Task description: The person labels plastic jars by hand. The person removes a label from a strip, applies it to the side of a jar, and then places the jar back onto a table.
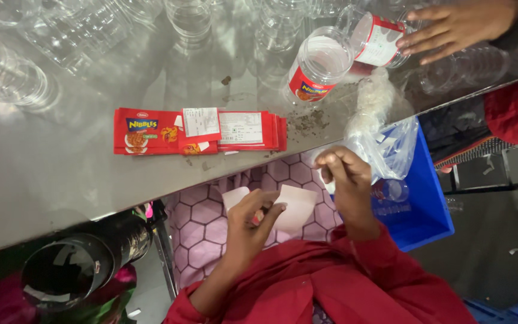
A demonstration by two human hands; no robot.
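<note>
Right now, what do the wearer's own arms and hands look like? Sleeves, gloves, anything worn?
Both hands are bare: no gloves, rings or watch visible. The left hand and right hand come out of loose red fabric sleeves, pushed up so the forearms show. The left thumbnail looks painted red, though it is small.

Metal table (49, 174) fills the upper part of the view. Stack of labels (199, 131) lies on it near the front edge, centre. Behind and right of the stack: labelled jar (318, 65) on its side, second labelled jar (376, 39) just right of it under another person's hand (454, 25). Unlabelled jars (7, 75) along the back and left. Plastic bag (385, 141) hangs over the table edge into crate (430, 207) below, right. Left hand (252, 223) and right hand (346, 175) sit below the edge, backing paper (298, 207) between them. Bin (70, 270) under the table, left.
</note>
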